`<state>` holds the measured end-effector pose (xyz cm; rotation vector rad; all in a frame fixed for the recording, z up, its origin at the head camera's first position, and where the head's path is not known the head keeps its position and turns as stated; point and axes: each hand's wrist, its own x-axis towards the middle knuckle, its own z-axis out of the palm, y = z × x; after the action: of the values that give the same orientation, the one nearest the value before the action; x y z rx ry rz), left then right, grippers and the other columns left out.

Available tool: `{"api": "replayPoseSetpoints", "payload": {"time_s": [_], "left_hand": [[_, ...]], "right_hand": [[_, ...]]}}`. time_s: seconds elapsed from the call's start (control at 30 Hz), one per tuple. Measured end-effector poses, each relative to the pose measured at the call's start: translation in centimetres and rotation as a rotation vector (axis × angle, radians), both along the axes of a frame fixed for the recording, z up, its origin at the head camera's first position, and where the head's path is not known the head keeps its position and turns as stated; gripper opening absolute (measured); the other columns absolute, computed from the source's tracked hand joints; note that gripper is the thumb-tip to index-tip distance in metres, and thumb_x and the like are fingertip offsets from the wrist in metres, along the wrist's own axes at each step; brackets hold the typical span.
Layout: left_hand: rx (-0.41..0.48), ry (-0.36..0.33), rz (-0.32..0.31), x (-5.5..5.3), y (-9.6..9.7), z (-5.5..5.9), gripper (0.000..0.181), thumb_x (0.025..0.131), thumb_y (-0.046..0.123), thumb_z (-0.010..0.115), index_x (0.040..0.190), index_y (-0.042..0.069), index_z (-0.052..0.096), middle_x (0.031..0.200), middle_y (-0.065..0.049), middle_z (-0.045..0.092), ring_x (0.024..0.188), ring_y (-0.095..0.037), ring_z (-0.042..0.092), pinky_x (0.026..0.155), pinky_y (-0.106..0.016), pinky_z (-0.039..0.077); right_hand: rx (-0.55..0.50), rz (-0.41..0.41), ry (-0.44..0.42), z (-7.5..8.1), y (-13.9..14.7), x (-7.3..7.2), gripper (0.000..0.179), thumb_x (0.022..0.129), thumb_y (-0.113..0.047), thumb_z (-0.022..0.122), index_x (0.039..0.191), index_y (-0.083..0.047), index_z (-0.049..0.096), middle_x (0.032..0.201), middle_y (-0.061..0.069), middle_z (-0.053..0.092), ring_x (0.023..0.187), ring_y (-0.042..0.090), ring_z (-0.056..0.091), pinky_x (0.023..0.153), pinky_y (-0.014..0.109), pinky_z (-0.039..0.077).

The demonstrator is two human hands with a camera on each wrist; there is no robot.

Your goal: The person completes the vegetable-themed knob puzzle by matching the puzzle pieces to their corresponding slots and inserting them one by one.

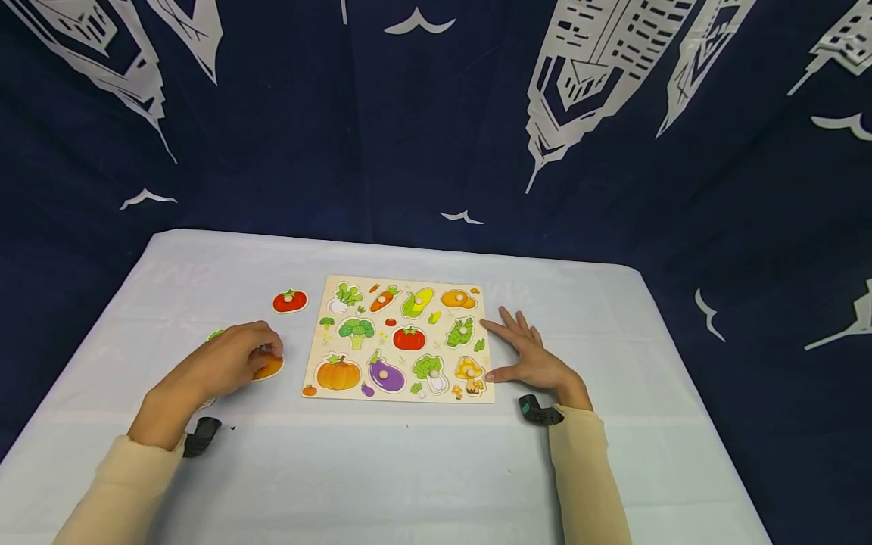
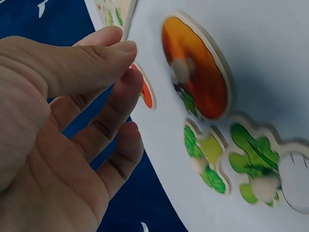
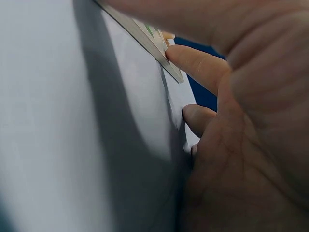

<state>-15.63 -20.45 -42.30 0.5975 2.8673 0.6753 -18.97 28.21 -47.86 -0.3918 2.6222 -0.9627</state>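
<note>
A wooden knobbed puzzle board (image 1: 371, 341) printed with vegetables lies flat mid-table. My right hand (image 1: 527, 359) rests at its right side, fingers spread, with thumb and index finger touching the edge. Left of the board, my left hand (image 1: 228, 359) hovers over an orange pumpkin piece (image 2: 198, 67). Its thumb and fingers are loosely bent, and a gap separates the fingertips from the knob (image 2: 182, 70). Beside the pumpkin lie a green piece (image 2: 205, 162) and a leafy green-and-white piece (image 2: 256, 164), both mostly hidden by the left hand in the head view.
A loose tomato piece (image 1: 290, 301) lies between the left hand and the board. Pieces with knobs, such as the eggplant (image 1: 387, 376) and corn (image 1: 418, 302), sit in the board. White cloth covers the table (image 1: 409, 477); a dark blue patterned curtain (image 1: 409, 136) hangs behind.
</note>
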Motion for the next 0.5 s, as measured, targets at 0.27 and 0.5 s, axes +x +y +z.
{"api": "replayPoseSetpoints", "payload": {"time_s": [0.27,0.5], "left_hand": [[-0.022,0.019,0.011,0.3,-1.3,-0.8,0.021,0.083,-0.008,0.073,0.092,0.011,0.071,0.093,0.001,0.067,0.086,-0.02,0.058,0.084,-0.046,0.054],[-0.01,0.002,0.041,0.5,-1.8,-1.3,0.024,0.084,-0.009,0.07,0.09,0.014,0.069,0.097,0.0,0.067,0.088,-0.022,0.056,0.084,-0.045,0.053]], "right_hand": [[0.004,0.001,0.0,0.0,0.1,0.0,0.101,0.07,-0.036,0.09,0.156,-0.022,0.038,0.17,0.013,0.001,0.155,0.037,-0.016,0.12,0.064,-0.012],[0.002,-0.004,-0.002,-0.2,0.1,-0.1,0.102,0.069,-0.037,0.091,0.155,-0.024,0.038,0.17,0.012,0.001,0.155,0.036,-0.016,0.12,0.064,-0.012]]}}
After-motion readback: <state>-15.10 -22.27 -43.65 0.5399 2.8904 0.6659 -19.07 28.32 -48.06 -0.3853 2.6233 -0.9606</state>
